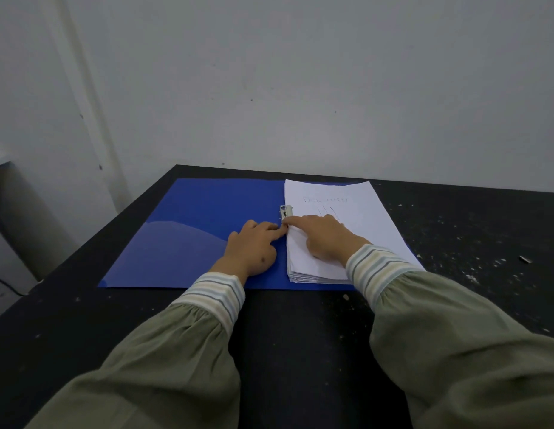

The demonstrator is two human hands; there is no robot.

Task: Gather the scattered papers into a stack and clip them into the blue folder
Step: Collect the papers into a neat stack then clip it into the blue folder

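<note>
The blue folder (189, 230) lies open and flat on the black table (300, 329). A stack of white papers (362, 212) sits on its right half, faint handwriting on the top sheet. A small metal clip (285, 211) stands at the spine by the stack's left edge. My left hand (251, 250) rests on the folder's left half, its fingertip reaching the stack's edge just below the clip. My right hand (325, 235) lies on the papers, index finger stretched to the same spot below the clip. The clip's lower part is hidden behind the fingertips.
Pale specks and scraps litter the table's right side, with a small metal piece (524, 259) near the right edge. A grey-white wall stands right behind the table. A grey cabinet (9, 218) stands at far left.
</note>
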